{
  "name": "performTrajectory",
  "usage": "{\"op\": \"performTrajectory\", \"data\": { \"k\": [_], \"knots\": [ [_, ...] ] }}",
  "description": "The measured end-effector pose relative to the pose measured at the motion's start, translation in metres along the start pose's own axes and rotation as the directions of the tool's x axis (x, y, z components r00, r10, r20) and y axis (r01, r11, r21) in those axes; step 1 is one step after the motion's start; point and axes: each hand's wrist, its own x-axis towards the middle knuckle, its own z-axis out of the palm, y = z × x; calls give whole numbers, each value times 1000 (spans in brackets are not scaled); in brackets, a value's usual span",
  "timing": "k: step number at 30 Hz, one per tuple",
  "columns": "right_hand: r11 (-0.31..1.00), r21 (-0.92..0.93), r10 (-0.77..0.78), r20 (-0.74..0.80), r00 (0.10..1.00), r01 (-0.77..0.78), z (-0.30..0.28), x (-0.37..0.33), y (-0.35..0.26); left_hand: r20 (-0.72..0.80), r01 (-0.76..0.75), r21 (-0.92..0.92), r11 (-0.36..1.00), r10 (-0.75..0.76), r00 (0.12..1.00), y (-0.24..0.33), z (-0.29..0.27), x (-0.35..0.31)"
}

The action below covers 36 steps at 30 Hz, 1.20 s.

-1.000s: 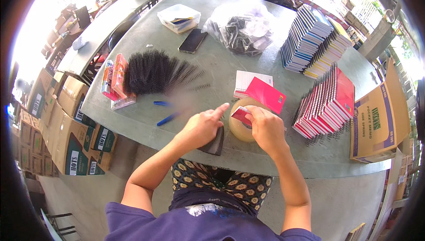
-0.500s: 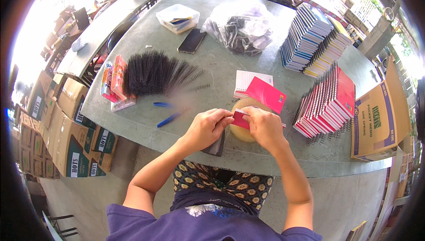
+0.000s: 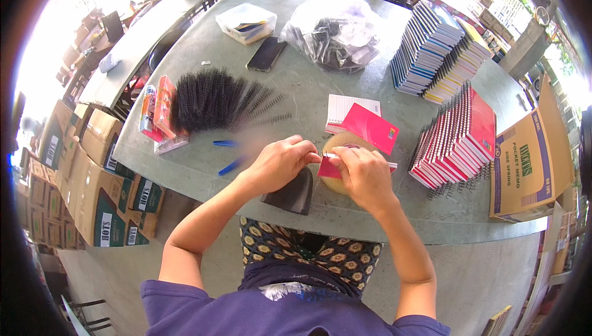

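Note:
My right hand (image 3: 365,174) grips a small red notebook (image 3: 328,169) over a round yellowish roll (image 3: 333,184) that looks like tape. At the notebook's left corner, my left hand (image 3: 285,162) is closed in a pinch. What lies between its fingertips is too small to make out. Just beyond the hands, a loose pink-red cover (image 3: 372,127) overlaps lined sheets (image 3: 343,107). A dark grey curved piece (image 3: 291,194) lies beneath my left wrist. Left of that hand is a tool with blue handles (image 3: 230,165), its head blurred.
Black spiral coils (image 3: 206,101) lie fanned out beside orange packets (image 3: 164,107). Red spiral notebooks (image 3: 453,145) stack up at right, near a cardboard box (image 3: 523,166). Farther back are blue-edged notebooks (image 3: 425,49), a plastic bag (image 3: 336,37), a phone (image 3: 266,54) and a clear tub (image 3: 246,24).
My left hand has shifted slightly left and away from me, still pinched. The notebook has turned a little in my right hand. More of the dark grey piece shows.

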Motion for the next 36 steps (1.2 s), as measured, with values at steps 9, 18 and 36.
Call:
{"op": "performTrajectory", "data": {
  "k": [9,18,36],
  "knots": [
    [998,48,45,-156,987,-37,14,-2,-3,-113,7,-11,1000,-8,994,5,-8,4],
    [984,120,134,-35,990,-129,9,3,0,-106,-59,87,994,68,992,13,-7,8],
    [1000,7,-20,-24,1000,20,7,2,6,572,488,-442,753,-183,800,-13,-33,38]
  ]
}}
